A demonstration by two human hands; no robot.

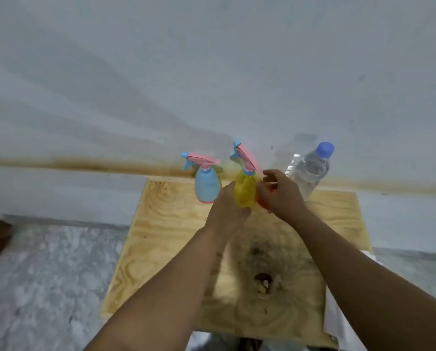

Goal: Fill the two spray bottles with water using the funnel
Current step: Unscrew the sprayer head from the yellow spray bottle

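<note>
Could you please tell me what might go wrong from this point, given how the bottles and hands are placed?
1. The yellow translucent spray bottle, gripped by the left hand, tilts with its pink trigger head on; it may slip.
2. The right hand works beside the clear plastic water bottle with a blue cap, near the back edge of the plywood board; a nudge could topple it.

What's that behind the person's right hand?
Behind the right hand stands a clear water bottle with a blue cap, its lower part covered. Something orange peeks out beneath the hand beside the yellow spray bottle; too hidden to identify.
</note>
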